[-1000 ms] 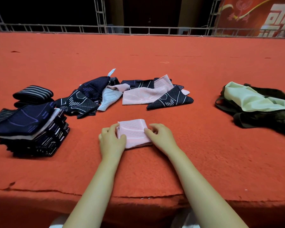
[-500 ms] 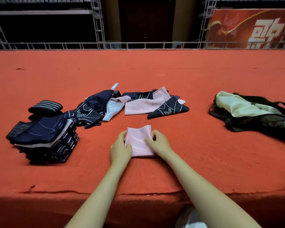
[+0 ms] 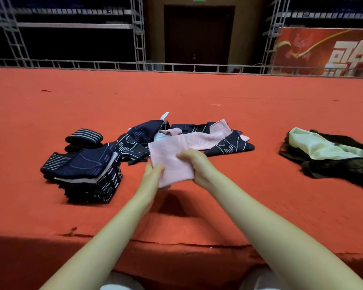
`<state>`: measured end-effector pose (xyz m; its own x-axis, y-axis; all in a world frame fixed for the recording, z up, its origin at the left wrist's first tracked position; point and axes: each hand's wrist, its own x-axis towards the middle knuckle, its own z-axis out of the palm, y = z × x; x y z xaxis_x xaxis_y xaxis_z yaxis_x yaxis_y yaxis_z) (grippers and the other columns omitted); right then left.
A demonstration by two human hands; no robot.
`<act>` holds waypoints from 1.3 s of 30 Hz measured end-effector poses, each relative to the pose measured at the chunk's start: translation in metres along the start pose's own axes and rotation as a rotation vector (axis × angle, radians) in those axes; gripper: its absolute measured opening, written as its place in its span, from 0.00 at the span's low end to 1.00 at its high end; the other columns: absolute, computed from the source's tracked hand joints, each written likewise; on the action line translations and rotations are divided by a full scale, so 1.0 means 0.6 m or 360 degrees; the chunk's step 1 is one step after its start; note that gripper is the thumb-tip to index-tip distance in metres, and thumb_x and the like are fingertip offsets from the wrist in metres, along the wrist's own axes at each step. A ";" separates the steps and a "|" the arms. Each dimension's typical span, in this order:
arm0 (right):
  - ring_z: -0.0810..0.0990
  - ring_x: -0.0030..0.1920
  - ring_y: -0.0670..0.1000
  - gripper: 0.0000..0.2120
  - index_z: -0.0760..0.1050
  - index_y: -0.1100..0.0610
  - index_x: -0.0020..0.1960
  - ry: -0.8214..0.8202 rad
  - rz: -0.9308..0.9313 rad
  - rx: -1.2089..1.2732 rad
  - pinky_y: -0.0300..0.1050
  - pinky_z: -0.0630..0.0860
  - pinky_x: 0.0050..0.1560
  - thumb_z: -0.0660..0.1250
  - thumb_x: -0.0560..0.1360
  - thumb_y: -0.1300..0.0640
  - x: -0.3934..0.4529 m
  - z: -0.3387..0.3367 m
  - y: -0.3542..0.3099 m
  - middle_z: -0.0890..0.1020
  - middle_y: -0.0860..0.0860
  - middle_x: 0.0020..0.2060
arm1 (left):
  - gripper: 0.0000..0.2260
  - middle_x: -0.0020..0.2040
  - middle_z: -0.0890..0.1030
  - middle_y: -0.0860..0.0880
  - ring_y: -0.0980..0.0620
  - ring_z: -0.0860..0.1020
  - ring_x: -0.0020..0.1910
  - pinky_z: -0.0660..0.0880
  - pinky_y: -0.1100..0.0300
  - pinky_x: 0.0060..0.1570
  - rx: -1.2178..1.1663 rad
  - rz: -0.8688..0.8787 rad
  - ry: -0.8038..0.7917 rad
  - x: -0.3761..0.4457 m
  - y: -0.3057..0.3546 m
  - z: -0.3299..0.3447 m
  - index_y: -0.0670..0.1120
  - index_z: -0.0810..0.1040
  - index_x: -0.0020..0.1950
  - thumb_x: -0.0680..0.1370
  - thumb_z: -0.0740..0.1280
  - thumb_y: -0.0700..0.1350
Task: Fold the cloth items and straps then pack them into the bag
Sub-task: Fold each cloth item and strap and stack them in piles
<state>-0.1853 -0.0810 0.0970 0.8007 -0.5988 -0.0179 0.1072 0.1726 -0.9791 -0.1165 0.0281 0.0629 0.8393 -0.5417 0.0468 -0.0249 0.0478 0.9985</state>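
Note:
A folded pink cloth (image 3: 170,162) is lifted off the red carpet, tilted, above its own shadow. My left hand (image 3: 152,176) grips its lower left edge and my right hand (image 3: 194,164) grips its right side, thumb on top. To the left sits a stack of folded dark cloths (image 3: 88,176) with a navy one on top. Two rolled striped straps (image 3: 84,137) lie behind that stack. An unfolded heap of dark patterned and pink cloths (image 3: 197,137) lies farther back in the middle. The dark bag (image 3: 340,166) with a pale green lining lies open at the right.
The red carpeted platform (image 3: 260,114) stretches far back to a metal railing (image 3: 176,66). Its front edge (image 3: 176,243) drops off just under my forearms. Bare carpet lies between the cloth heap and the bag.
The pink cloth lay flat on the carpet under both hands; now both hands have raised it off the surface and shifted it slightly left. The camera view has tilted upward.

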 end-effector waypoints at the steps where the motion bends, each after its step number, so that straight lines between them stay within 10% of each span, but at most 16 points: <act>1: 0.76 0.39 0.52 0.11 0.75 0.58 0.42 0.0001 -0.0009 0.0008 0.45 0.71 0.39 0.66 0.60 0.59 0.008 0.016 -0.008 0.77 0.55 0.37 | 0.14 0.48 0.77 0.51 0.56 0.75 0.45 0.72 0.71 0.40 0.0073 0.0112 0.0030 0.003 0.022 -0.018 0.44 0.72 0.62 0.77 0.59 0.37; 9: 0.78 0.46 0.55 0.04 0.75 0.57 0.44 0.0039 -0.0040 -0.0043 0.49 0.74 0.46 0.64 0.73 0.65 0.054 0.159 0.000 0.79 0.54 0.42 | 0.23 0.59 0.76 0.51 0.52 0.74 0.56 0.67 0.63 0.51 0.0697 0.0537 0.0332 0.039 0.111 -0.174 0.46 0.71 0.68 0.73 0.61 0.34; 16: 0.74 0.34 0.51 0.05 0.74 0.57 0.38 0.0031 -0.0092 -0.0392 0.41 0.67 0.30 0.67 0.72 0.59 0.076 0.282 -0.003 0.76 0.51 0.33 | 0.21 0.60 0.78 0.47 0.50 0.74 0.55 0.65 0.62 0.50 0.0897 0.0488 0.0594 0.079 0.131 -0.286 0.44 0.74 0.65 0.73 0.59 0.34; 28: 0.76 0.60 0.53 0.27 0.68 0.56 0.67 0.0019 -0.0188 -0.0894 0.41 0.69 0.55 0.70 0.70 0.57 0.095 0.295 0.104 0.77 0.52 0.60 | 0.20 0.66 0.74 0.46 0.42 0.68 0.66 0.66 0.47 0.64 0.1705 0.0127 0.0316 0.116 0.006 -0.370 0.52 0.76 0.65 0.75 0.57 0.52; 39: 0.75 0.33 0.47 0.16 0.70 0.53 0.64 -0.0019 -0.0188 -0.0555 0.32 0.68 0.29 0.62 0.76 0.60 0.076 0.181 0.097 0.76 0.52 0.41 | 0.13 0.55 0.77 0.49 0.47 0.71 0.57 0.67 0.55 0.56 0.1554 0.1046 0.0637 0.063 0.063 -0.287 0.47 0.81 0.51 0.73 0.65 0.53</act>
<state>-0.0785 -0.0132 0.0613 0.8018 -0.5892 0.1000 -0.0061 -0.1754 -0.9845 0.0078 0.1542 0.0978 0.6169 -0.3496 0.7052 -0.7527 -0.5239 0.3987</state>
